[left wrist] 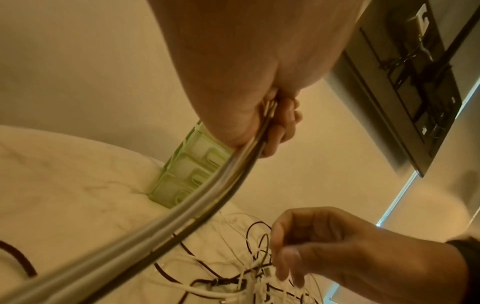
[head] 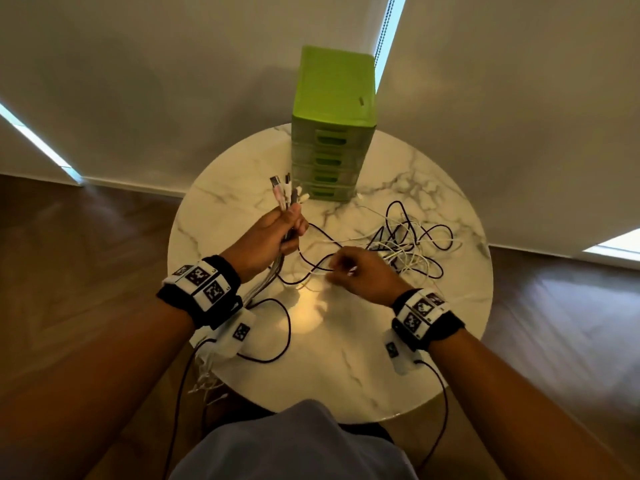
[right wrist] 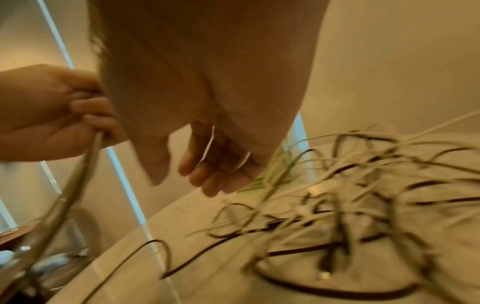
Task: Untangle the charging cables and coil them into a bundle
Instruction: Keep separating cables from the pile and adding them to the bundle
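Note:
My left hand point(head: 277, 233) grips a bundle of several cable ends point(head: 285, 192), plugs pointing up, above the round marble table point(head: 346, 368). The gathered strands point(left wrist: 207, 195) run down from that fist point(left wrist: 280, 123) towards the table's near left edge. A tangle of black and white cables point(head: 412, 244) lies at the right of the table. My right hand point(head: 353, 268) hovers at the tangle's left side, fingers curled, with a thin white cable point(right wrist: 211, 139) running across them. The right wrist view is blurred.
A green drawer unit point(head: 330, 133) stands at the back of the table, just behind the held plugs. A black cable loop point(head: 287, 327) lies near the front left. Some cable ends hang off the left edge point(head: 204, 379). Wooden floor surrounds the table.

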Demonstrator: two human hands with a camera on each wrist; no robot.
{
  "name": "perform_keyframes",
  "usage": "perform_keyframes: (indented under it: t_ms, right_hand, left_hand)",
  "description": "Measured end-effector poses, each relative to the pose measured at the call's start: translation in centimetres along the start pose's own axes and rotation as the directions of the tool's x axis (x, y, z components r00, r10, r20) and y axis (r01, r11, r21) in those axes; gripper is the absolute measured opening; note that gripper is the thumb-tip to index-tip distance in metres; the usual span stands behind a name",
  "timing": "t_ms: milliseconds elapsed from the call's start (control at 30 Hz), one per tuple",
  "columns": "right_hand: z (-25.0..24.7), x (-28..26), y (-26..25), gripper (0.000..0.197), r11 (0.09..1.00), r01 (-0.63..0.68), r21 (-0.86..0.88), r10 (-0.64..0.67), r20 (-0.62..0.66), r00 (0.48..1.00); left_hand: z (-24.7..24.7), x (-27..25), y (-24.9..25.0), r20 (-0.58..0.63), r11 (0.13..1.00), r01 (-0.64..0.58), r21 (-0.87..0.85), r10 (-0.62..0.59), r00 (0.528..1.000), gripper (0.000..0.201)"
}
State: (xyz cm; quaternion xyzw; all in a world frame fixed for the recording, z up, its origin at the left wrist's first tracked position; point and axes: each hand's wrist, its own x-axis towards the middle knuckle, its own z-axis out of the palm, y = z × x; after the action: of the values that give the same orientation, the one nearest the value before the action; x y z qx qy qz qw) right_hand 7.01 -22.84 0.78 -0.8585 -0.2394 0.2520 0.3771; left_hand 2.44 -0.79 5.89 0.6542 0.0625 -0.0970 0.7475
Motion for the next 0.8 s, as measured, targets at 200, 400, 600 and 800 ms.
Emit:
perform_keyframes:
  t_ms: [200, 400, 600, 800]
  right_hand:
    - [-6.6, 0.0, 7.9, 0.037, 0.868, -0.246, -0.431, 0.130, -0.281, 0.951]
    - [-6.7, 1.0, 10.8, 0.022, 0.783, -0.223, -0.581, 0.147, -0.175, 0.973]
    - [-6.0, 2.2, 11.9, 0.025, 0.727, -0.121, -0.675, 0.069, -0.104, 0.992]
    - [-5.4, 3.3, 13.5, 0.028, 0.610, 0.076, -0.789, -0.099, 0.019, 0.995]
  left_hand:
    - [5.3, 2.4, -1.3, 0.022, 0.997, 0.052, 0.060, -0.053, 0.998, 0.035]
    - [9.0, 3.8, -1.8, -0.032, 0.997, 0.077, -0.007, -0.078, 0.996, 0.033]
    - [10.0, 3.6, -2.9, -0.095, 0.996, 0.090, 0.002, -0.089, 0.991, 0.033]
    - [10.4, 3.0, -3.4, -0.140, 0.997, 0.082, -0.006, -0.082, 0.987, 0.035]
